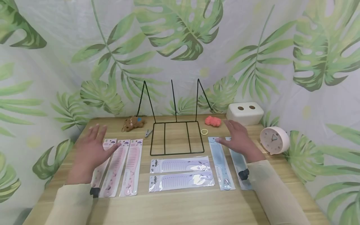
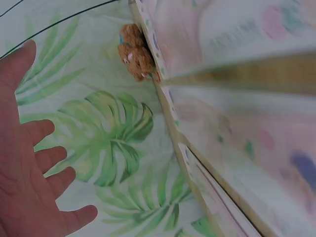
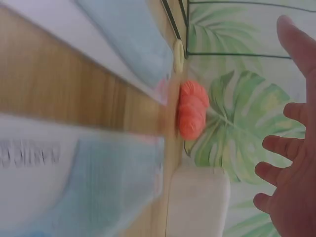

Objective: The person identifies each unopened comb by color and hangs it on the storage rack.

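Observation:
My left hand [image 1: 91, 147] hovers flat with fingers spread over the three pink packaged combs [image 1: 123, 167] at the left of the wooden table [image 1: 182, 206]; it holds nothing. My right hand [image 1: 237, 137] is spread open above the two blue packaged combs [image 1: 220, 162] at the right, touching or just above them. Two lilac packaged combs [image 1: 180, 172] lie between, in front of a black wire rack [image 1: 175, 137]. The left wrist view shows the open palm [image 2: 29, 177] beside blurred pink packaging [image 2: 237, 123]. In the right wrist view the spread fingers [image 3: 291, 163] sit beside blue packaging [image 3: 98, 187].
Behind the rack lie a brown plush bear [image 1: 133, 122], a small metal clip [image 1: 148, 133], a yellow hair tie [image 1: 204, 131] and a coral fluffy item [image 1: 212, 121]. A white box with two holes [image 1: 244, 113] and a pink clock [image 1: 274, 140] stand at right. Leaf-print cloth surrounds the table.

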Motion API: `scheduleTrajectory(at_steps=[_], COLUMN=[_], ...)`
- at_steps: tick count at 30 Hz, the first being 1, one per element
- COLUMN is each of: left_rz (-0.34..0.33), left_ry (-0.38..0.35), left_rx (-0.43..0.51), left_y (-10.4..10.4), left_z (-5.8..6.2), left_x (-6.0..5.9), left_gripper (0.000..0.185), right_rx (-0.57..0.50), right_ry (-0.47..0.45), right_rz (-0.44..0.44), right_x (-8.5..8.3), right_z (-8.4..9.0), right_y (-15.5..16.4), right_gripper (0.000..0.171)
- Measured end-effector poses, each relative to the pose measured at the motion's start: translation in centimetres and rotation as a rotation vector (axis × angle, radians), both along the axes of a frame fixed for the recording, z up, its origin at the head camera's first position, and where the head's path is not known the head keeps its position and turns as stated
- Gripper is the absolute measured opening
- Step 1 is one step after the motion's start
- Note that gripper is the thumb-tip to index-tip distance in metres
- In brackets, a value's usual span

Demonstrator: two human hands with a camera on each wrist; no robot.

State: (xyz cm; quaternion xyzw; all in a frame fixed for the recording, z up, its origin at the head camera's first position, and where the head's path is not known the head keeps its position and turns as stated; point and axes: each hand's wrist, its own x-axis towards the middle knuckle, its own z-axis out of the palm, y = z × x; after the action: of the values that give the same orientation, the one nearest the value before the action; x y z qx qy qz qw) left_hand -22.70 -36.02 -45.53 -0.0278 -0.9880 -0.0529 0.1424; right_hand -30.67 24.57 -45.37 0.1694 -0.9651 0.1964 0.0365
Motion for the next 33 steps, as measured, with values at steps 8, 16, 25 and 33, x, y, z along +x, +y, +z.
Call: scheduleTrajectory(at_steps=[8, 16, 25, 33], left_rz=[0.035, 0.079, 0.199, 0.257], left_ry=[-0.027, -0.093, -0.400, -0.459], left_rx=[0.107, 0.131, 0.153, 0.157], left_y=[-2.6, -3.7, -5.3, -6.3], left_z=[-1.2, -1.9, -2.3, -2.1], left_x=[2.7, 4.5, 6.1, 7.3], left_gripper=[0.110, 0.108, 0.113, 0.082], right_rx=[-0.029, -0.066, -0.078, -0.033], right_ry=[0.003, -0.080, -0.144, -0.172], right_rz=[0.101, 0.117, 0.126, 0.162], right_x=[-0.2, 0.3, -0.7, -1.6], right_z=[-1.3, -2.1, -3.0, -3.8], right_y=[-2.5, -4.4, -6.5, -8.6], right_gripper=[0.105, 0.105, 0.089, 0.040])
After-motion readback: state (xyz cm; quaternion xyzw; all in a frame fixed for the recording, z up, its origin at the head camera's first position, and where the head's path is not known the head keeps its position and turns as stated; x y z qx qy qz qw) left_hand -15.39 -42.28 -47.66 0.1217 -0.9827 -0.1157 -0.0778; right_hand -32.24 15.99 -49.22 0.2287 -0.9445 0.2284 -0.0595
